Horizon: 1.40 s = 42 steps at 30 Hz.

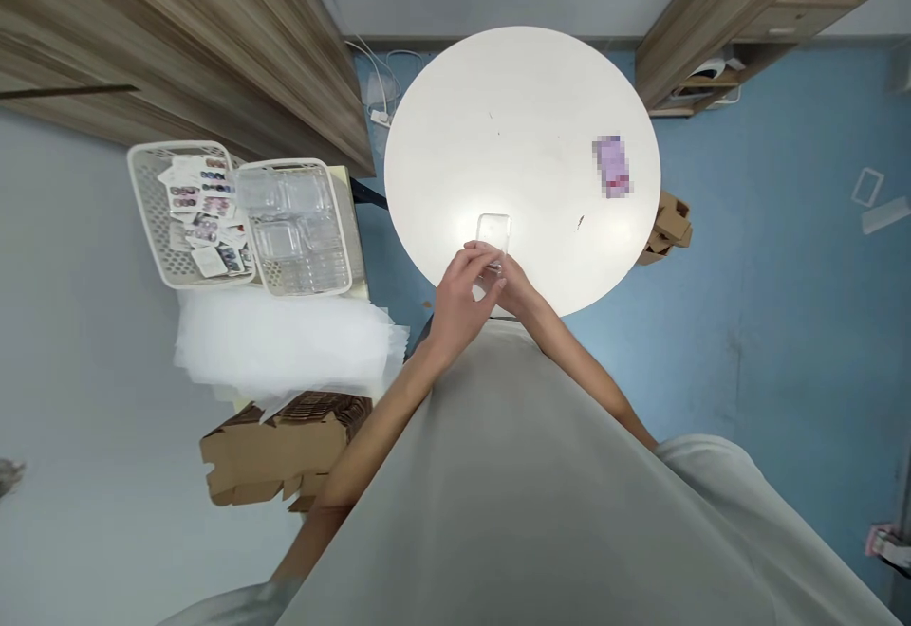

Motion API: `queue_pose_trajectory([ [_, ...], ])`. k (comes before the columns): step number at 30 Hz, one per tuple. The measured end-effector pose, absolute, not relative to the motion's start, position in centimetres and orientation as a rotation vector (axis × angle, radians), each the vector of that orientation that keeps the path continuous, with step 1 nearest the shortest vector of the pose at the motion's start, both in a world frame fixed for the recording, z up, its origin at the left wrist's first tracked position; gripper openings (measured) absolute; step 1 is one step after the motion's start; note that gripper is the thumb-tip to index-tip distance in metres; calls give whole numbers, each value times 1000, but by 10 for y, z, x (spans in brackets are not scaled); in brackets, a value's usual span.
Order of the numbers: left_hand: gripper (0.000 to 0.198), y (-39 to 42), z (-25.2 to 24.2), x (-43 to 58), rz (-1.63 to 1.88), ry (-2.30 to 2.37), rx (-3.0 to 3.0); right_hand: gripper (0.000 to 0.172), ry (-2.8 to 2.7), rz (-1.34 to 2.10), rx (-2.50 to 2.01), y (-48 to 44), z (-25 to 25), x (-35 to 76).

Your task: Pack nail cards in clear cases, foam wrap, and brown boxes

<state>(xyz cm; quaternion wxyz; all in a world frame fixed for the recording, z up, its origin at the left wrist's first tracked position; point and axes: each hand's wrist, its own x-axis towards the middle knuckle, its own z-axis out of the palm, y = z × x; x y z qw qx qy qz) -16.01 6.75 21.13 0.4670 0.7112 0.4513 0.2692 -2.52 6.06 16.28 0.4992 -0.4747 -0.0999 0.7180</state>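
Fingers against clear case, near end

Centre, before the torso: a table. At its near edge, left hand and right hand together around a plastic case, one end beyond the fingers. On the tabletop's right side, a pixelated item. Left of the table, two baskets side by side: cards in the outer basket, plastic boxes in the inner basket. Nearer, thin sheets; nearer again, cardboard cartons. Behind left, a cabinet; behind right, a shelf unit. Just right of the table, a cardboard box.
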Motion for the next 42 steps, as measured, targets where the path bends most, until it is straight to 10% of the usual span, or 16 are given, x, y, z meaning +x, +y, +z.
queue_pose_trajectory([
  [19,65,86,147,-188,709,1175,696,38,-194,1731,-1400,52,141,0],
  [42,65,68,108,-300,851,1509,534,15,-406,1268,-2111,139,-9,-18],
])
